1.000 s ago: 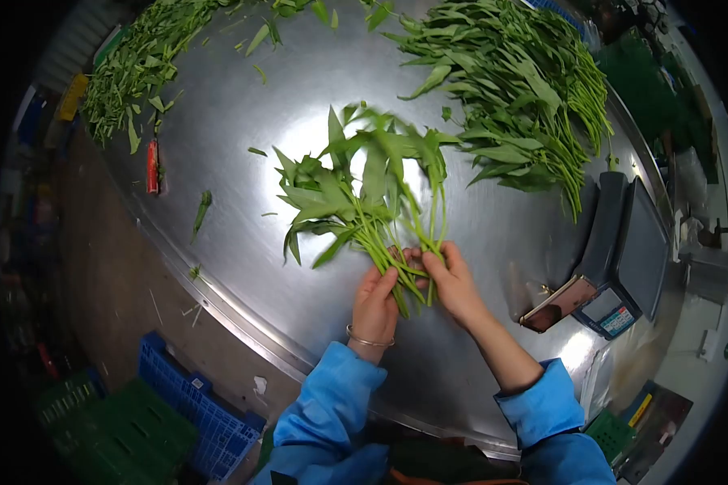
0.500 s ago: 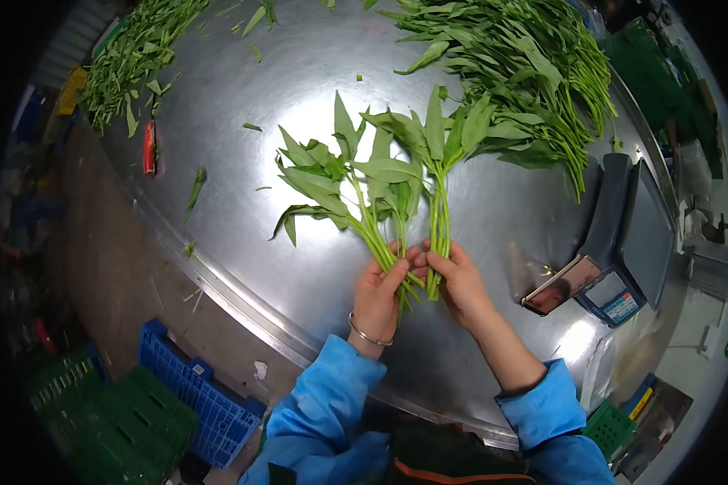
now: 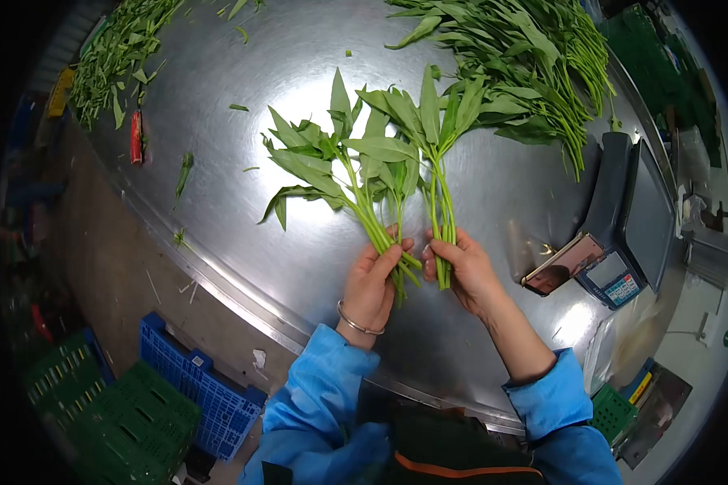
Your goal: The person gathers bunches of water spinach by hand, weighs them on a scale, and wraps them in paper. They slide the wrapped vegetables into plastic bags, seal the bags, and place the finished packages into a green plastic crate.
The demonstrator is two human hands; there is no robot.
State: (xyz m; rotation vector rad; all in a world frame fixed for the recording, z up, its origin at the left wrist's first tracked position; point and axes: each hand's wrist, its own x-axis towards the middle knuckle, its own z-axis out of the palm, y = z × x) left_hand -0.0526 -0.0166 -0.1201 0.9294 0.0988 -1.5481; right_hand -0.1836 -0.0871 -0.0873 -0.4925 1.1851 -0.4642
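My left hand point(image 3: 370, 284), with a bangle at its wrist, is closed round the lower stems of a bunch of water spinach point(image 3: 361, 206). In my right hand point(image 3: 471, 271) a second, smaller bunch of water spinach point(image 3: 440, 174) is pinched near the cut stem ends. Both bunches stand leaf-end away from me, just above the metal table point(image 3: 299, 267), and their leaves overlap in the middle. A narrow gap separates the two hands. Beyond my right hand lies a large pile of water spinach point(image 3: 534, 73).
A heap of loose leaves point(image 3: 121, 61) and a red-handled tool point(image 3: 137, 137) lie at the far left. To the right stands a weighing scale point(image 3: 615, 279) with a phone point(image 3: 560, 265) propped against it. Blue point(image 3: 198, 388) and green crates point(image 3: 141, 420) are on the floor, lower left.
My hands have drawn slightly apart, opening a gap between the stem ends. Both still hold their bunches. The whole view has shifted a little.
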